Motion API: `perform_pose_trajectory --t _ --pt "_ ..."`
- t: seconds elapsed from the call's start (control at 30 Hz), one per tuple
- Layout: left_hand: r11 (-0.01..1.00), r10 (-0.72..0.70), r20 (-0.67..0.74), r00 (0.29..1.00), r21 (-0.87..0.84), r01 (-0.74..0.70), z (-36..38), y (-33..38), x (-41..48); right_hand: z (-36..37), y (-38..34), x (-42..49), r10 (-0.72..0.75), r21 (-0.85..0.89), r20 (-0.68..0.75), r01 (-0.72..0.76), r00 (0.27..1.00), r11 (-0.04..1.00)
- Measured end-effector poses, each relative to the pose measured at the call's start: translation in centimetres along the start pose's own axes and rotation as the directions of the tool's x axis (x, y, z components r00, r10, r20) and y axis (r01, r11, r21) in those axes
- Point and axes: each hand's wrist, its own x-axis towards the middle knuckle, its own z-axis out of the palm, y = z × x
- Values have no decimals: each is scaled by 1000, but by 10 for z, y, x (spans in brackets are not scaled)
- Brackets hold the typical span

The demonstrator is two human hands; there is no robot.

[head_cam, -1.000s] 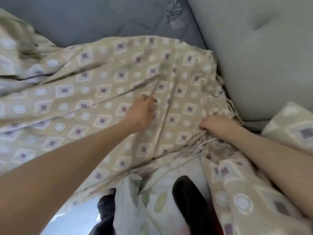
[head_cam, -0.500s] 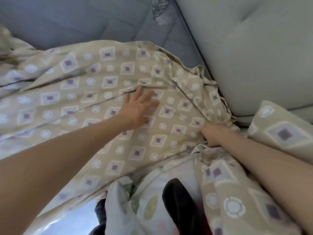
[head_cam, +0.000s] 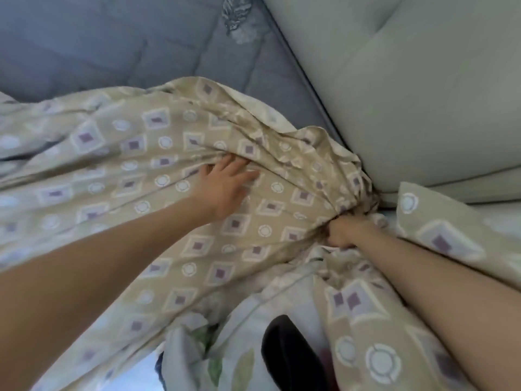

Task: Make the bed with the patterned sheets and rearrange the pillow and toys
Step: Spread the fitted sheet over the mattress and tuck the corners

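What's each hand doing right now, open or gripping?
Left hand: open, fingers flat on the patterned sheet.
Right hand: closed, gripping a bunched fold of the sheet.

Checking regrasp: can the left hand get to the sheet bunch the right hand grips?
Likely yes: left hand lies open on the sheet, only sheet between it and the bunch in the right hand.

- The patterned sheet (head_cam: 197, 249) is beige, with little purple squares in white diamonds and white rings in between. It's pretty rumpled, lying across the blue-grey quilted bed (head_cam: 112, 46), and the far part of the bed is bare.
- The far edge is flipped over, so the pale underside shows.
- On the right it's pulled into a tight bunch that the right hand (head_cam: 342, 231) grips. The left hand (head_cam: 225, 184) lies flat on it with the fingers spread.
- What looks like the pillow (head_cam: 439, 241) has the same print and sits just beside that bunch.
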Motion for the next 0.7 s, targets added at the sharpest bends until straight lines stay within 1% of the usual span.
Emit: perform_pose_trajectory --t 0.07,0.13,0.17,0.2,0.23,0.27,0.3,0.33,0.37,0.4,0.43,0.47,0.53,0.57,0.63,0.67,0.7 --pt "1000 -12 -50 999 -22 11 -2 -3 -3 -7 -1 -9 20 -17 9 -20 1000 1000" --pt "998 -40 -77 996 -43 36 -5 -5 -7 -26 0 -20 27 37 31 -28 999 999" --pt "998 -48 -86 995 -47 44 -7 -6 -10 -37 2 -25 29 73 13 -30 1000 997" --pt "998 -51 -96 994 -52 46 -8 -7 -12 -50 5 -29 38 109 -36 -34 999 994" --pt "997 -50 -107 993 -58 44 -10 -9 -15 -62 7 -33 63 151 -143 -42 988 988" --pt "997 -51 -126 991 -64 43 -11 -11 -19 -72 8 -36 116 204 -313 -53 943 978" --pt "996 -59 -152 987 -74 48 -12 -15 -22 -80 8 -37 187 266 -494 -57 849 962" --pt "994 -73 -179 981 -90 58 -12 -18 -24 -85 7 -37 244 332 -623 -31 743 943" --pt "990 -104 -204 973 -120 80 -12 -22 -26 -89 5 -36 263 375 -686 20 678 927" --pt "981 -146 -224 964 -160 112 -12 -26 -27 -93 2 -35 255 408 -704 83 663 909" --pt "970 -186 -240 953 -197 140 -12 -29 -27 -94 -1 -32 247 444 -690 129 680 887" --pt "962 -215 -250 944 -219 161 -11 -33 -27 -96 -3 -30 249 482 -658 143 711 865" --pt "961 -239 -254 937 -202 190 -10 -40 -25 -99 -6 -26 274 574 -580 146 767 806" --pt "961 -249 -243 938 -180 208 -9 -43 -23 -100 -8 -25 278 644 -533 170 799 746" --pt "959 -271 -214 938 -147 243 -8 -47 -19 -102 -13 -23 226 787 -420 229 879 573" --pt "956 -281 -203 938 -143 255 -8 -48 -16 -102 -14 -21 209 829 -384 236 899 507" --pt "955 -284 -201 938 -146 258 -7 -46 -12 -103 -15 -21 221 860 -366 237 904 453"
